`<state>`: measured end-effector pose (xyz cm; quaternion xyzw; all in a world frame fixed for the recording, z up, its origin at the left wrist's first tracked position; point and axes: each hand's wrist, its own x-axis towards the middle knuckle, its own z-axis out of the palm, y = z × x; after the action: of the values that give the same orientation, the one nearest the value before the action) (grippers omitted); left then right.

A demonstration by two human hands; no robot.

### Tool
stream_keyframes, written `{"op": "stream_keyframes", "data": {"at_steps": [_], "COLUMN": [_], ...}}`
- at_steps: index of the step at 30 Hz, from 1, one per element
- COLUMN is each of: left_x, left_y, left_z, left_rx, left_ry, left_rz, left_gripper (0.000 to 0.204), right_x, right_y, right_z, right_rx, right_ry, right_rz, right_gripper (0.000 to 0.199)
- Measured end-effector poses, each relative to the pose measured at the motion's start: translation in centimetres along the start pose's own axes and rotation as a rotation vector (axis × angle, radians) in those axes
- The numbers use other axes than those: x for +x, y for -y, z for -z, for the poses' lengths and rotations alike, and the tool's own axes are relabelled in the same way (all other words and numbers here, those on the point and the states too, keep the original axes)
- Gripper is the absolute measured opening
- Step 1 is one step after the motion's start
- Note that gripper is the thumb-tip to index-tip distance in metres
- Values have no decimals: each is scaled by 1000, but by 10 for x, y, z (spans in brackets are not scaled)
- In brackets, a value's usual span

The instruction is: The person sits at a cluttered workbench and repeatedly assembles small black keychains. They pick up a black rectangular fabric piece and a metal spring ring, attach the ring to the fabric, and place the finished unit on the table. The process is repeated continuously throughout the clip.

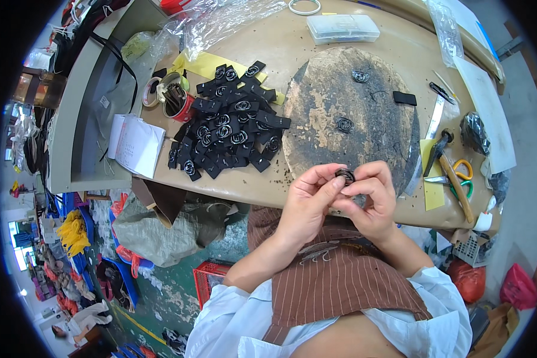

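Over the near edge of a round, worn wooden block (316, 101), my left hand (313, 200) and my right hand (373, 200) meet, fingertips pinching a small dark oval buckle (345, 176) between them. Fingers partly cover the buckle, and I cannot tell whether a strap is attached. Two similar metal buckles lie on the block, one in the middle (345, 124) and one farther back (360, 76). A short black fabric strap (404, 98) rests at the block's right rim. To the left is a heap of black straps with buckles (227, 128).
A hammer (456, 188), scissors (462, 171) and a metal ruler (434, 122) lie at the right. Behind the block stands a clear plastic box (343, 28). A red tin of strips (182, 107), a tape roll (151, 92) and a notepad (138, 143) sit at the left.
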<state>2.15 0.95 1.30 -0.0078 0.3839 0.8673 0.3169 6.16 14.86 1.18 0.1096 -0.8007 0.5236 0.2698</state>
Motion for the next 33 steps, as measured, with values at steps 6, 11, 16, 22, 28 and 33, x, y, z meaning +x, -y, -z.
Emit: {"op": "stream_keyframes", "data": {"at_steps": [6,11,16,22,28,33], "left_x": [-14,-30,-31,-15,11,45], "left_y": [-30,-17,3,12,15,20], "left_z": [7,5,5,-5,-7,-34], "left_rx": [333,500,565,697,715,1676], "left_ry": [242,346,448,394,258,140], "left_rz": [99,343,444,429,224,-296], "left_gripper": [65,73,64,51,35,39], "right_x": [24,7,-14,-17,-20,-20], "right_y": [10,13,18,20,8,12], "right_z": [46,64,75,83,110,116], "right_rx": [291,342,329,116,244,635], "right_ry": [504,782,856,800,447,179], "right_rz": [-217,-158,-212,-265,-337,-456], "right_gripper": [39,33,28,15,16,32]}}
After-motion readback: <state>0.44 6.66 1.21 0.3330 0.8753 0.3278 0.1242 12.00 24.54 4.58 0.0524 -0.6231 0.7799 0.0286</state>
